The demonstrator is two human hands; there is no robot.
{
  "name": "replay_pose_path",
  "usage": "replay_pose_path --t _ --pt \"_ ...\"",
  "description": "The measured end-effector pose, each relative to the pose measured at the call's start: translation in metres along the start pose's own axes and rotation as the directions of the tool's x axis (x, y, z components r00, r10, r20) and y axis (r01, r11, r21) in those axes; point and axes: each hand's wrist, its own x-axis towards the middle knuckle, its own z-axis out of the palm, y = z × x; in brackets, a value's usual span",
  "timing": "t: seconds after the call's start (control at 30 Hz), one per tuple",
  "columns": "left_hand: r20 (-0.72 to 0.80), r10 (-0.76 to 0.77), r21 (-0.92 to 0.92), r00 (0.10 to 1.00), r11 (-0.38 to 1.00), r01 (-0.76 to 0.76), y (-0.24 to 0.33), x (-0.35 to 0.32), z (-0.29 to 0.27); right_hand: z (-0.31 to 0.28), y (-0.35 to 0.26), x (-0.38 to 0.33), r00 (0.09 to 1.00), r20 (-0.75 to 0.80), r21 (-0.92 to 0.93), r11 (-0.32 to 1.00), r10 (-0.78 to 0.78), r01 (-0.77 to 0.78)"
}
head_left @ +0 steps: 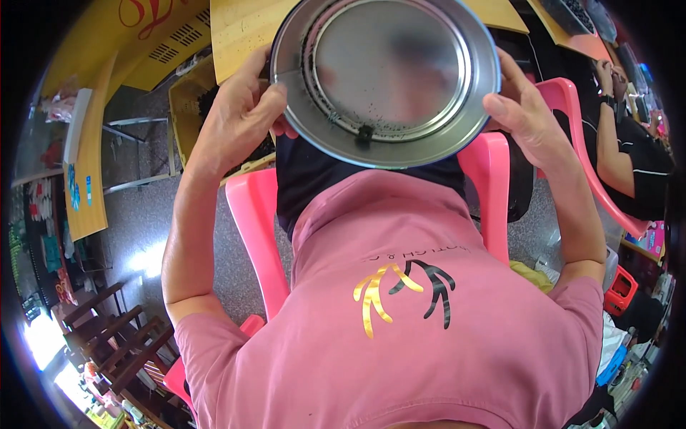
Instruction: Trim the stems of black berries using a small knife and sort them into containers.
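Note:
A round, shallow metal pan (pixel 386 71) with a raised rim is held up over my lap, its shiny inside facing me. Dark specks and a small black clump (pixel 365 133) lie along the inner ring at its near side. My left hand (pixel 250 107) grips the pan's left rim, thumb on top of the edge. On the opposite side my right hand (pixel 525 107) clasps the rim the same way, with its thumb on the edge. The fingers of both hands are partly hidden behind the pan.
Behind the pan lies a wooden tabletop (pixel 246 32) sprinkled with dark bits. A yellow crate (pixel 180 129) holding dark material stands on the left. I sit in a pink plastic chair (pixel 259 236). At the right, another person's arm (pixel 611 150) shows beside a second pink chair (pixel 572 107).

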Motion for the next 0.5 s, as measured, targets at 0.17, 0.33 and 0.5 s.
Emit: replay_pose_path --t 0.17,0.33,0.5 --pt "-0.051 0.13 -0.048 0.99 0.99 -0.133 0.006 0.053 -0.008 -0.014 -0.037 0.019 0.992 -0.116 -0.101 0.994 -0.046 0.035" --pt "-0.075 0.165 -0.174 0.983 0.969 -0.176 0.002 0.102 -0.01 -0.018 -0.083 0.041 0.968 -0.192 -0.119 0.983 -0.163 0.142" --pt "-0.106 0.189 -0.199 0.976 0.958 -0.207 0.002 0.144 -0.035 -0.077 -0.076 0.06 0.927 -0.357 -0.121 0.99 -0.116 0.078"
